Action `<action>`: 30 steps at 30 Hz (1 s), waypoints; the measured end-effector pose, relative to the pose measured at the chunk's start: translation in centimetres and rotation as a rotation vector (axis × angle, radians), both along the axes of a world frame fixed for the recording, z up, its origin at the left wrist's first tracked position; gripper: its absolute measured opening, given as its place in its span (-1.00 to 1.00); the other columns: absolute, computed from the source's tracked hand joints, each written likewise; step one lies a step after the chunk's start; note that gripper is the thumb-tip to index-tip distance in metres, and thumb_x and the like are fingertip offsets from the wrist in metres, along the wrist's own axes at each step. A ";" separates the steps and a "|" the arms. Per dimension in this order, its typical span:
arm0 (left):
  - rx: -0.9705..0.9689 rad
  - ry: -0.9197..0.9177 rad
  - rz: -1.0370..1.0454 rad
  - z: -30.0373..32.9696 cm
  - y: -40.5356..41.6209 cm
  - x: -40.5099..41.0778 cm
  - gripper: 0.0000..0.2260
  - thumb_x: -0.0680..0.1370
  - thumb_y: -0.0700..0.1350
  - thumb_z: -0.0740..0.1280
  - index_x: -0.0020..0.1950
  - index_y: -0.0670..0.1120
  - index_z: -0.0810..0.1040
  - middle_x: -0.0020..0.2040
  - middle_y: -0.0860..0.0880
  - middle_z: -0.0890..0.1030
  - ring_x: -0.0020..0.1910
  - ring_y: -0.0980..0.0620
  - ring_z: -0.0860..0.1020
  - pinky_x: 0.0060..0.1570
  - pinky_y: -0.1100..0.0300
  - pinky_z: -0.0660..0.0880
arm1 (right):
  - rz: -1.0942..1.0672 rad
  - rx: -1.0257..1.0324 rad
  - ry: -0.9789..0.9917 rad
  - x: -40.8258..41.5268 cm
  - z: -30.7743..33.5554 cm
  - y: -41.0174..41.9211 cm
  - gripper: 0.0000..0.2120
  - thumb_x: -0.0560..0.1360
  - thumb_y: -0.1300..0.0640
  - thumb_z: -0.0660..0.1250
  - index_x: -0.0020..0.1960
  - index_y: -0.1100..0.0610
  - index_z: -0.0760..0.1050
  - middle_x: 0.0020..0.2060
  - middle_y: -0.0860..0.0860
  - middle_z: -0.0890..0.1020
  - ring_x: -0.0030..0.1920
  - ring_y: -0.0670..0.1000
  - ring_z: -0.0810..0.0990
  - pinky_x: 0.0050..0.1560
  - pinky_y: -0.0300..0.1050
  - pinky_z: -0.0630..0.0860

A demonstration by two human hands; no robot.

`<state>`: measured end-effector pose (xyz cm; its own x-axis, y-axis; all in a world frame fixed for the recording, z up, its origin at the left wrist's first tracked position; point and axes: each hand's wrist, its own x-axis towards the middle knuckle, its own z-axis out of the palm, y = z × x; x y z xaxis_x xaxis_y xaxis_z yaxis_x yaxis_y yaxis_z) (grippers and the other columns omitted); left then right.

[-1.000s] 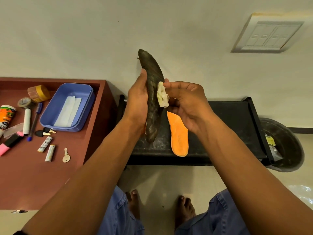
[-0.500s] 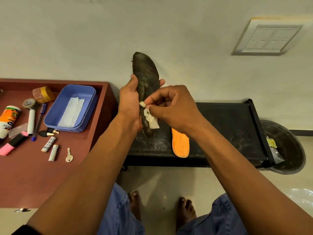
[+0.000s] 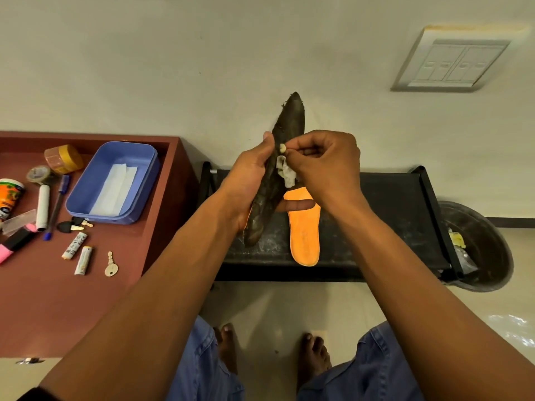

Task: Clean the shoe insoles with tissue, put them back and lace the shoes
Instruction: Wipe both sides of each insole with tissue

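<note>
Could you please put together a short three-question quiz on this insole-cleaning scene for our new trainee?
1. True or false: the left hand holds the dark insole.
2. What does the right hand pinch? A) key B) tissue C) pen
3. Where does the orange insole lie?

Key:
1. True.
2. B: a crumpled tissue held against the dark insole.
3. Flat on the black stand, by the bin.
</note>
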<state>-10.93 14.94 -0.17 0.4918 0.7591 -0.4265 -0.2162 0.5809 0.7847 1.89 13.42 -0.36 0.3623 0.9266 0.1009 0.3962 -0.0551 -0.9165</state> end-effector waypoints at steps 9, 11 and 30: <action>-0.098 -0.037 0.294 0.5 0.8 -1.5 -0.40 0.71 0.21 0.04 0.27 -0.27 0.59 0.19 -0.27 0.67 0.05 -0.17 0.70 0.00 -0.02 0.66 | 0.384 -0.049 0.102 -2.5 -0.1 -1.2 -0.92 0.42 0.32 0.53 -0.10 0.21 0.72 -0.27 0.09 0.73 -0.35 -0.07 0.65 0.05 0.03 0.62; -0.138 -0.064 0.330 0.5 1.1 -2.1 -0.39 0.71 0.23 0.05 0.30 -0.27 0.56 0.30 -0.26 0.62 0.22 -0.21 0.65 0.11 -0.07 0.63 | 0.421 -0.022 0.066 -3.2 -0.5 -1.5 -0.92 0.40 0.26 0.53 -0.12 0.16 0.73 -0.30 0.00 0.73 -0.37 -0.07 0.66 0.38 0.34 0.40; -0.027 -0.096 0.127 -0.2 0.5 -1.0 -0.47 0.71 0.20 0.05 0.25 -0.15 0.63 0.18 -0.19 0.69 0.18 -0.14 0.65 0.23 -0.13 0.55 | 0.152 -0.006 0.159 -1.7 0.5 -0.7 -0.94 0.50 0.26 0.49 -0.05 0.15 0.70 -0.23 0.05 0.72 -0.28 0.00 0.73 -0.43 0.03 0.66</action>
